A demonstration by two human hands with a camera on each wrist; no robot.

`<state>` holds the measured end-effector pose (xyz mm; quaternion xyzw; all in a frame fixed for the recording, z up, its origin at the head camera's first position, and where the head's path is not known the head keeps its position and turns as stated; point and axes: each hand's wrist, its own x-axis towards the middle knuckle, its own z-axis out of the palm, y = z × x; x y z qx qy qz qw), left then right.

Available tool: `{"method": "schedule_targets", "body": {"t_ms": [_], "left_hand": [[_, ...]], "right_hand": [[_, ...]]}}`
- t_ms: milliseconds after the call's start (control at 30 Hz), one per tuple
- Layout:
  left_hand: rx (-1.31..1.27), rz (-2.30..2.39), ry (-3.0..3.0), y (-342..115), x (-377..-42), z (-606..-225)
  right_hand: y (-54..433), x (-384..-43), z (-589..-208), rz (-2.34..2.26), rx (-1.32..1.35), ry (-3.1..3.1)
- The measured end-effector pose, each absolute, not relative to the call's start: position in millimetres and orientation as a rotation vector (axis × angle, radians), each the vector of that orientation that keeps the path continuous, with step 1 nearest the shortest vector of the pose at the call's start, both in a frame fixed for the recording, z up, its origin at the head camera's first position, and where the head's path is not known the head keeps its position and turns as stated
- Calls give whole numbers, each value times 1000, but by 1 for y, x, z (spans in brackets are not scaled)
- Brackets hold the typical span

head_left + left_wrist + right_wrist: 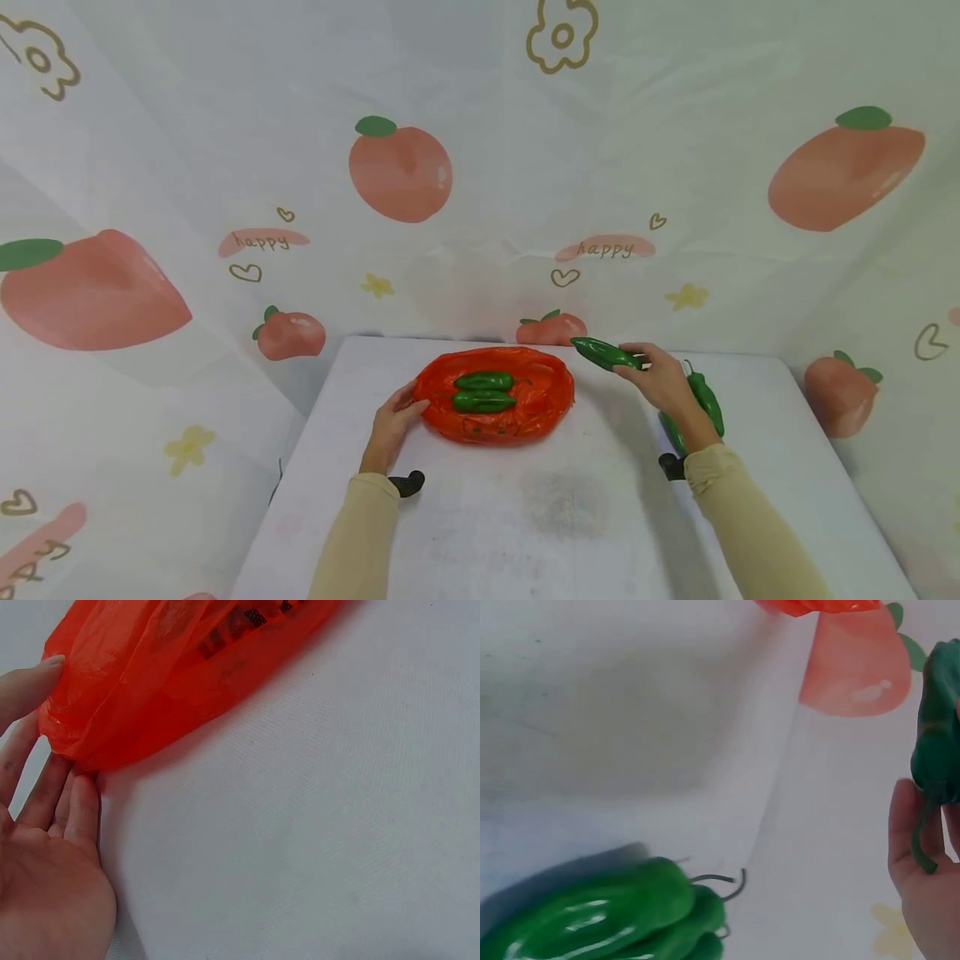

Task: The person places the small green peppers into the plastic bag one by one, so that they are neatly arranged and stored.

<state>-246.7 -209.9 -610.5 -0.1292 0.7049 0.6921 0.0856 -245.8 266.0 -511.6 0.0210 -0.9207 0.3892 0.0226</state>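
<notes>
A red plastic bag (442, 421), spread like a shallow basin, lies toward the back of the white table. Inside it two green peppers (483, 402) rest side by side. At the bag's left end my left hand (392, 423) holds the edge, thumb on one side and fingers on the other; the left wrist view shows this hand (56, 862) close up against the red plastic. My right hand (663, 383) grips another green pepper (600, 352) in the air, right of the bag. Its stem hangs toward the palm in the right wrist view.
More green peppers (705, 400) lie together at the right, partly hidden under my right forearm; the right wrist view shows this pile (592, 911) with thin stems. A patterned white cloth wall (480, 275) rises behind the table's back edge.
</notes>
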Motion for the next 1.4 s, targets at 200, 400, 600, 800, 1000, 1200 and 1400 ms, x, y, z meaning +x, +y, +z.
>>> {"method": "schedule_targets", "body": {"t_ms": [200,400,600,800,1000,1200,1400], "left_hand": [[-386,2077,2085,-210,-247,-611],[-385,2092,2072,-210,-248,-612],[-392,2061,2093,-213,-246,-614],[-371,2050,2109,-214,-243,-609],[-386,2051,2108,-213,-242,-605],[-400,2054,2094,-212,-243,-605],[-376,2073,2084,-211,-246,-609]], "right_hand": [[258,-253,-497,1155,112,-2907],[244,-256,-485,1210,171,-2930],[227,-257,-478,1241,232,-2915],[210,-261,-476,1209,320,-2925],[195,-265,-478,1230,429,-2936],[181,-270,-479,1241,517,-2951],[170,-273,-478,1235,547,-2987]]}}
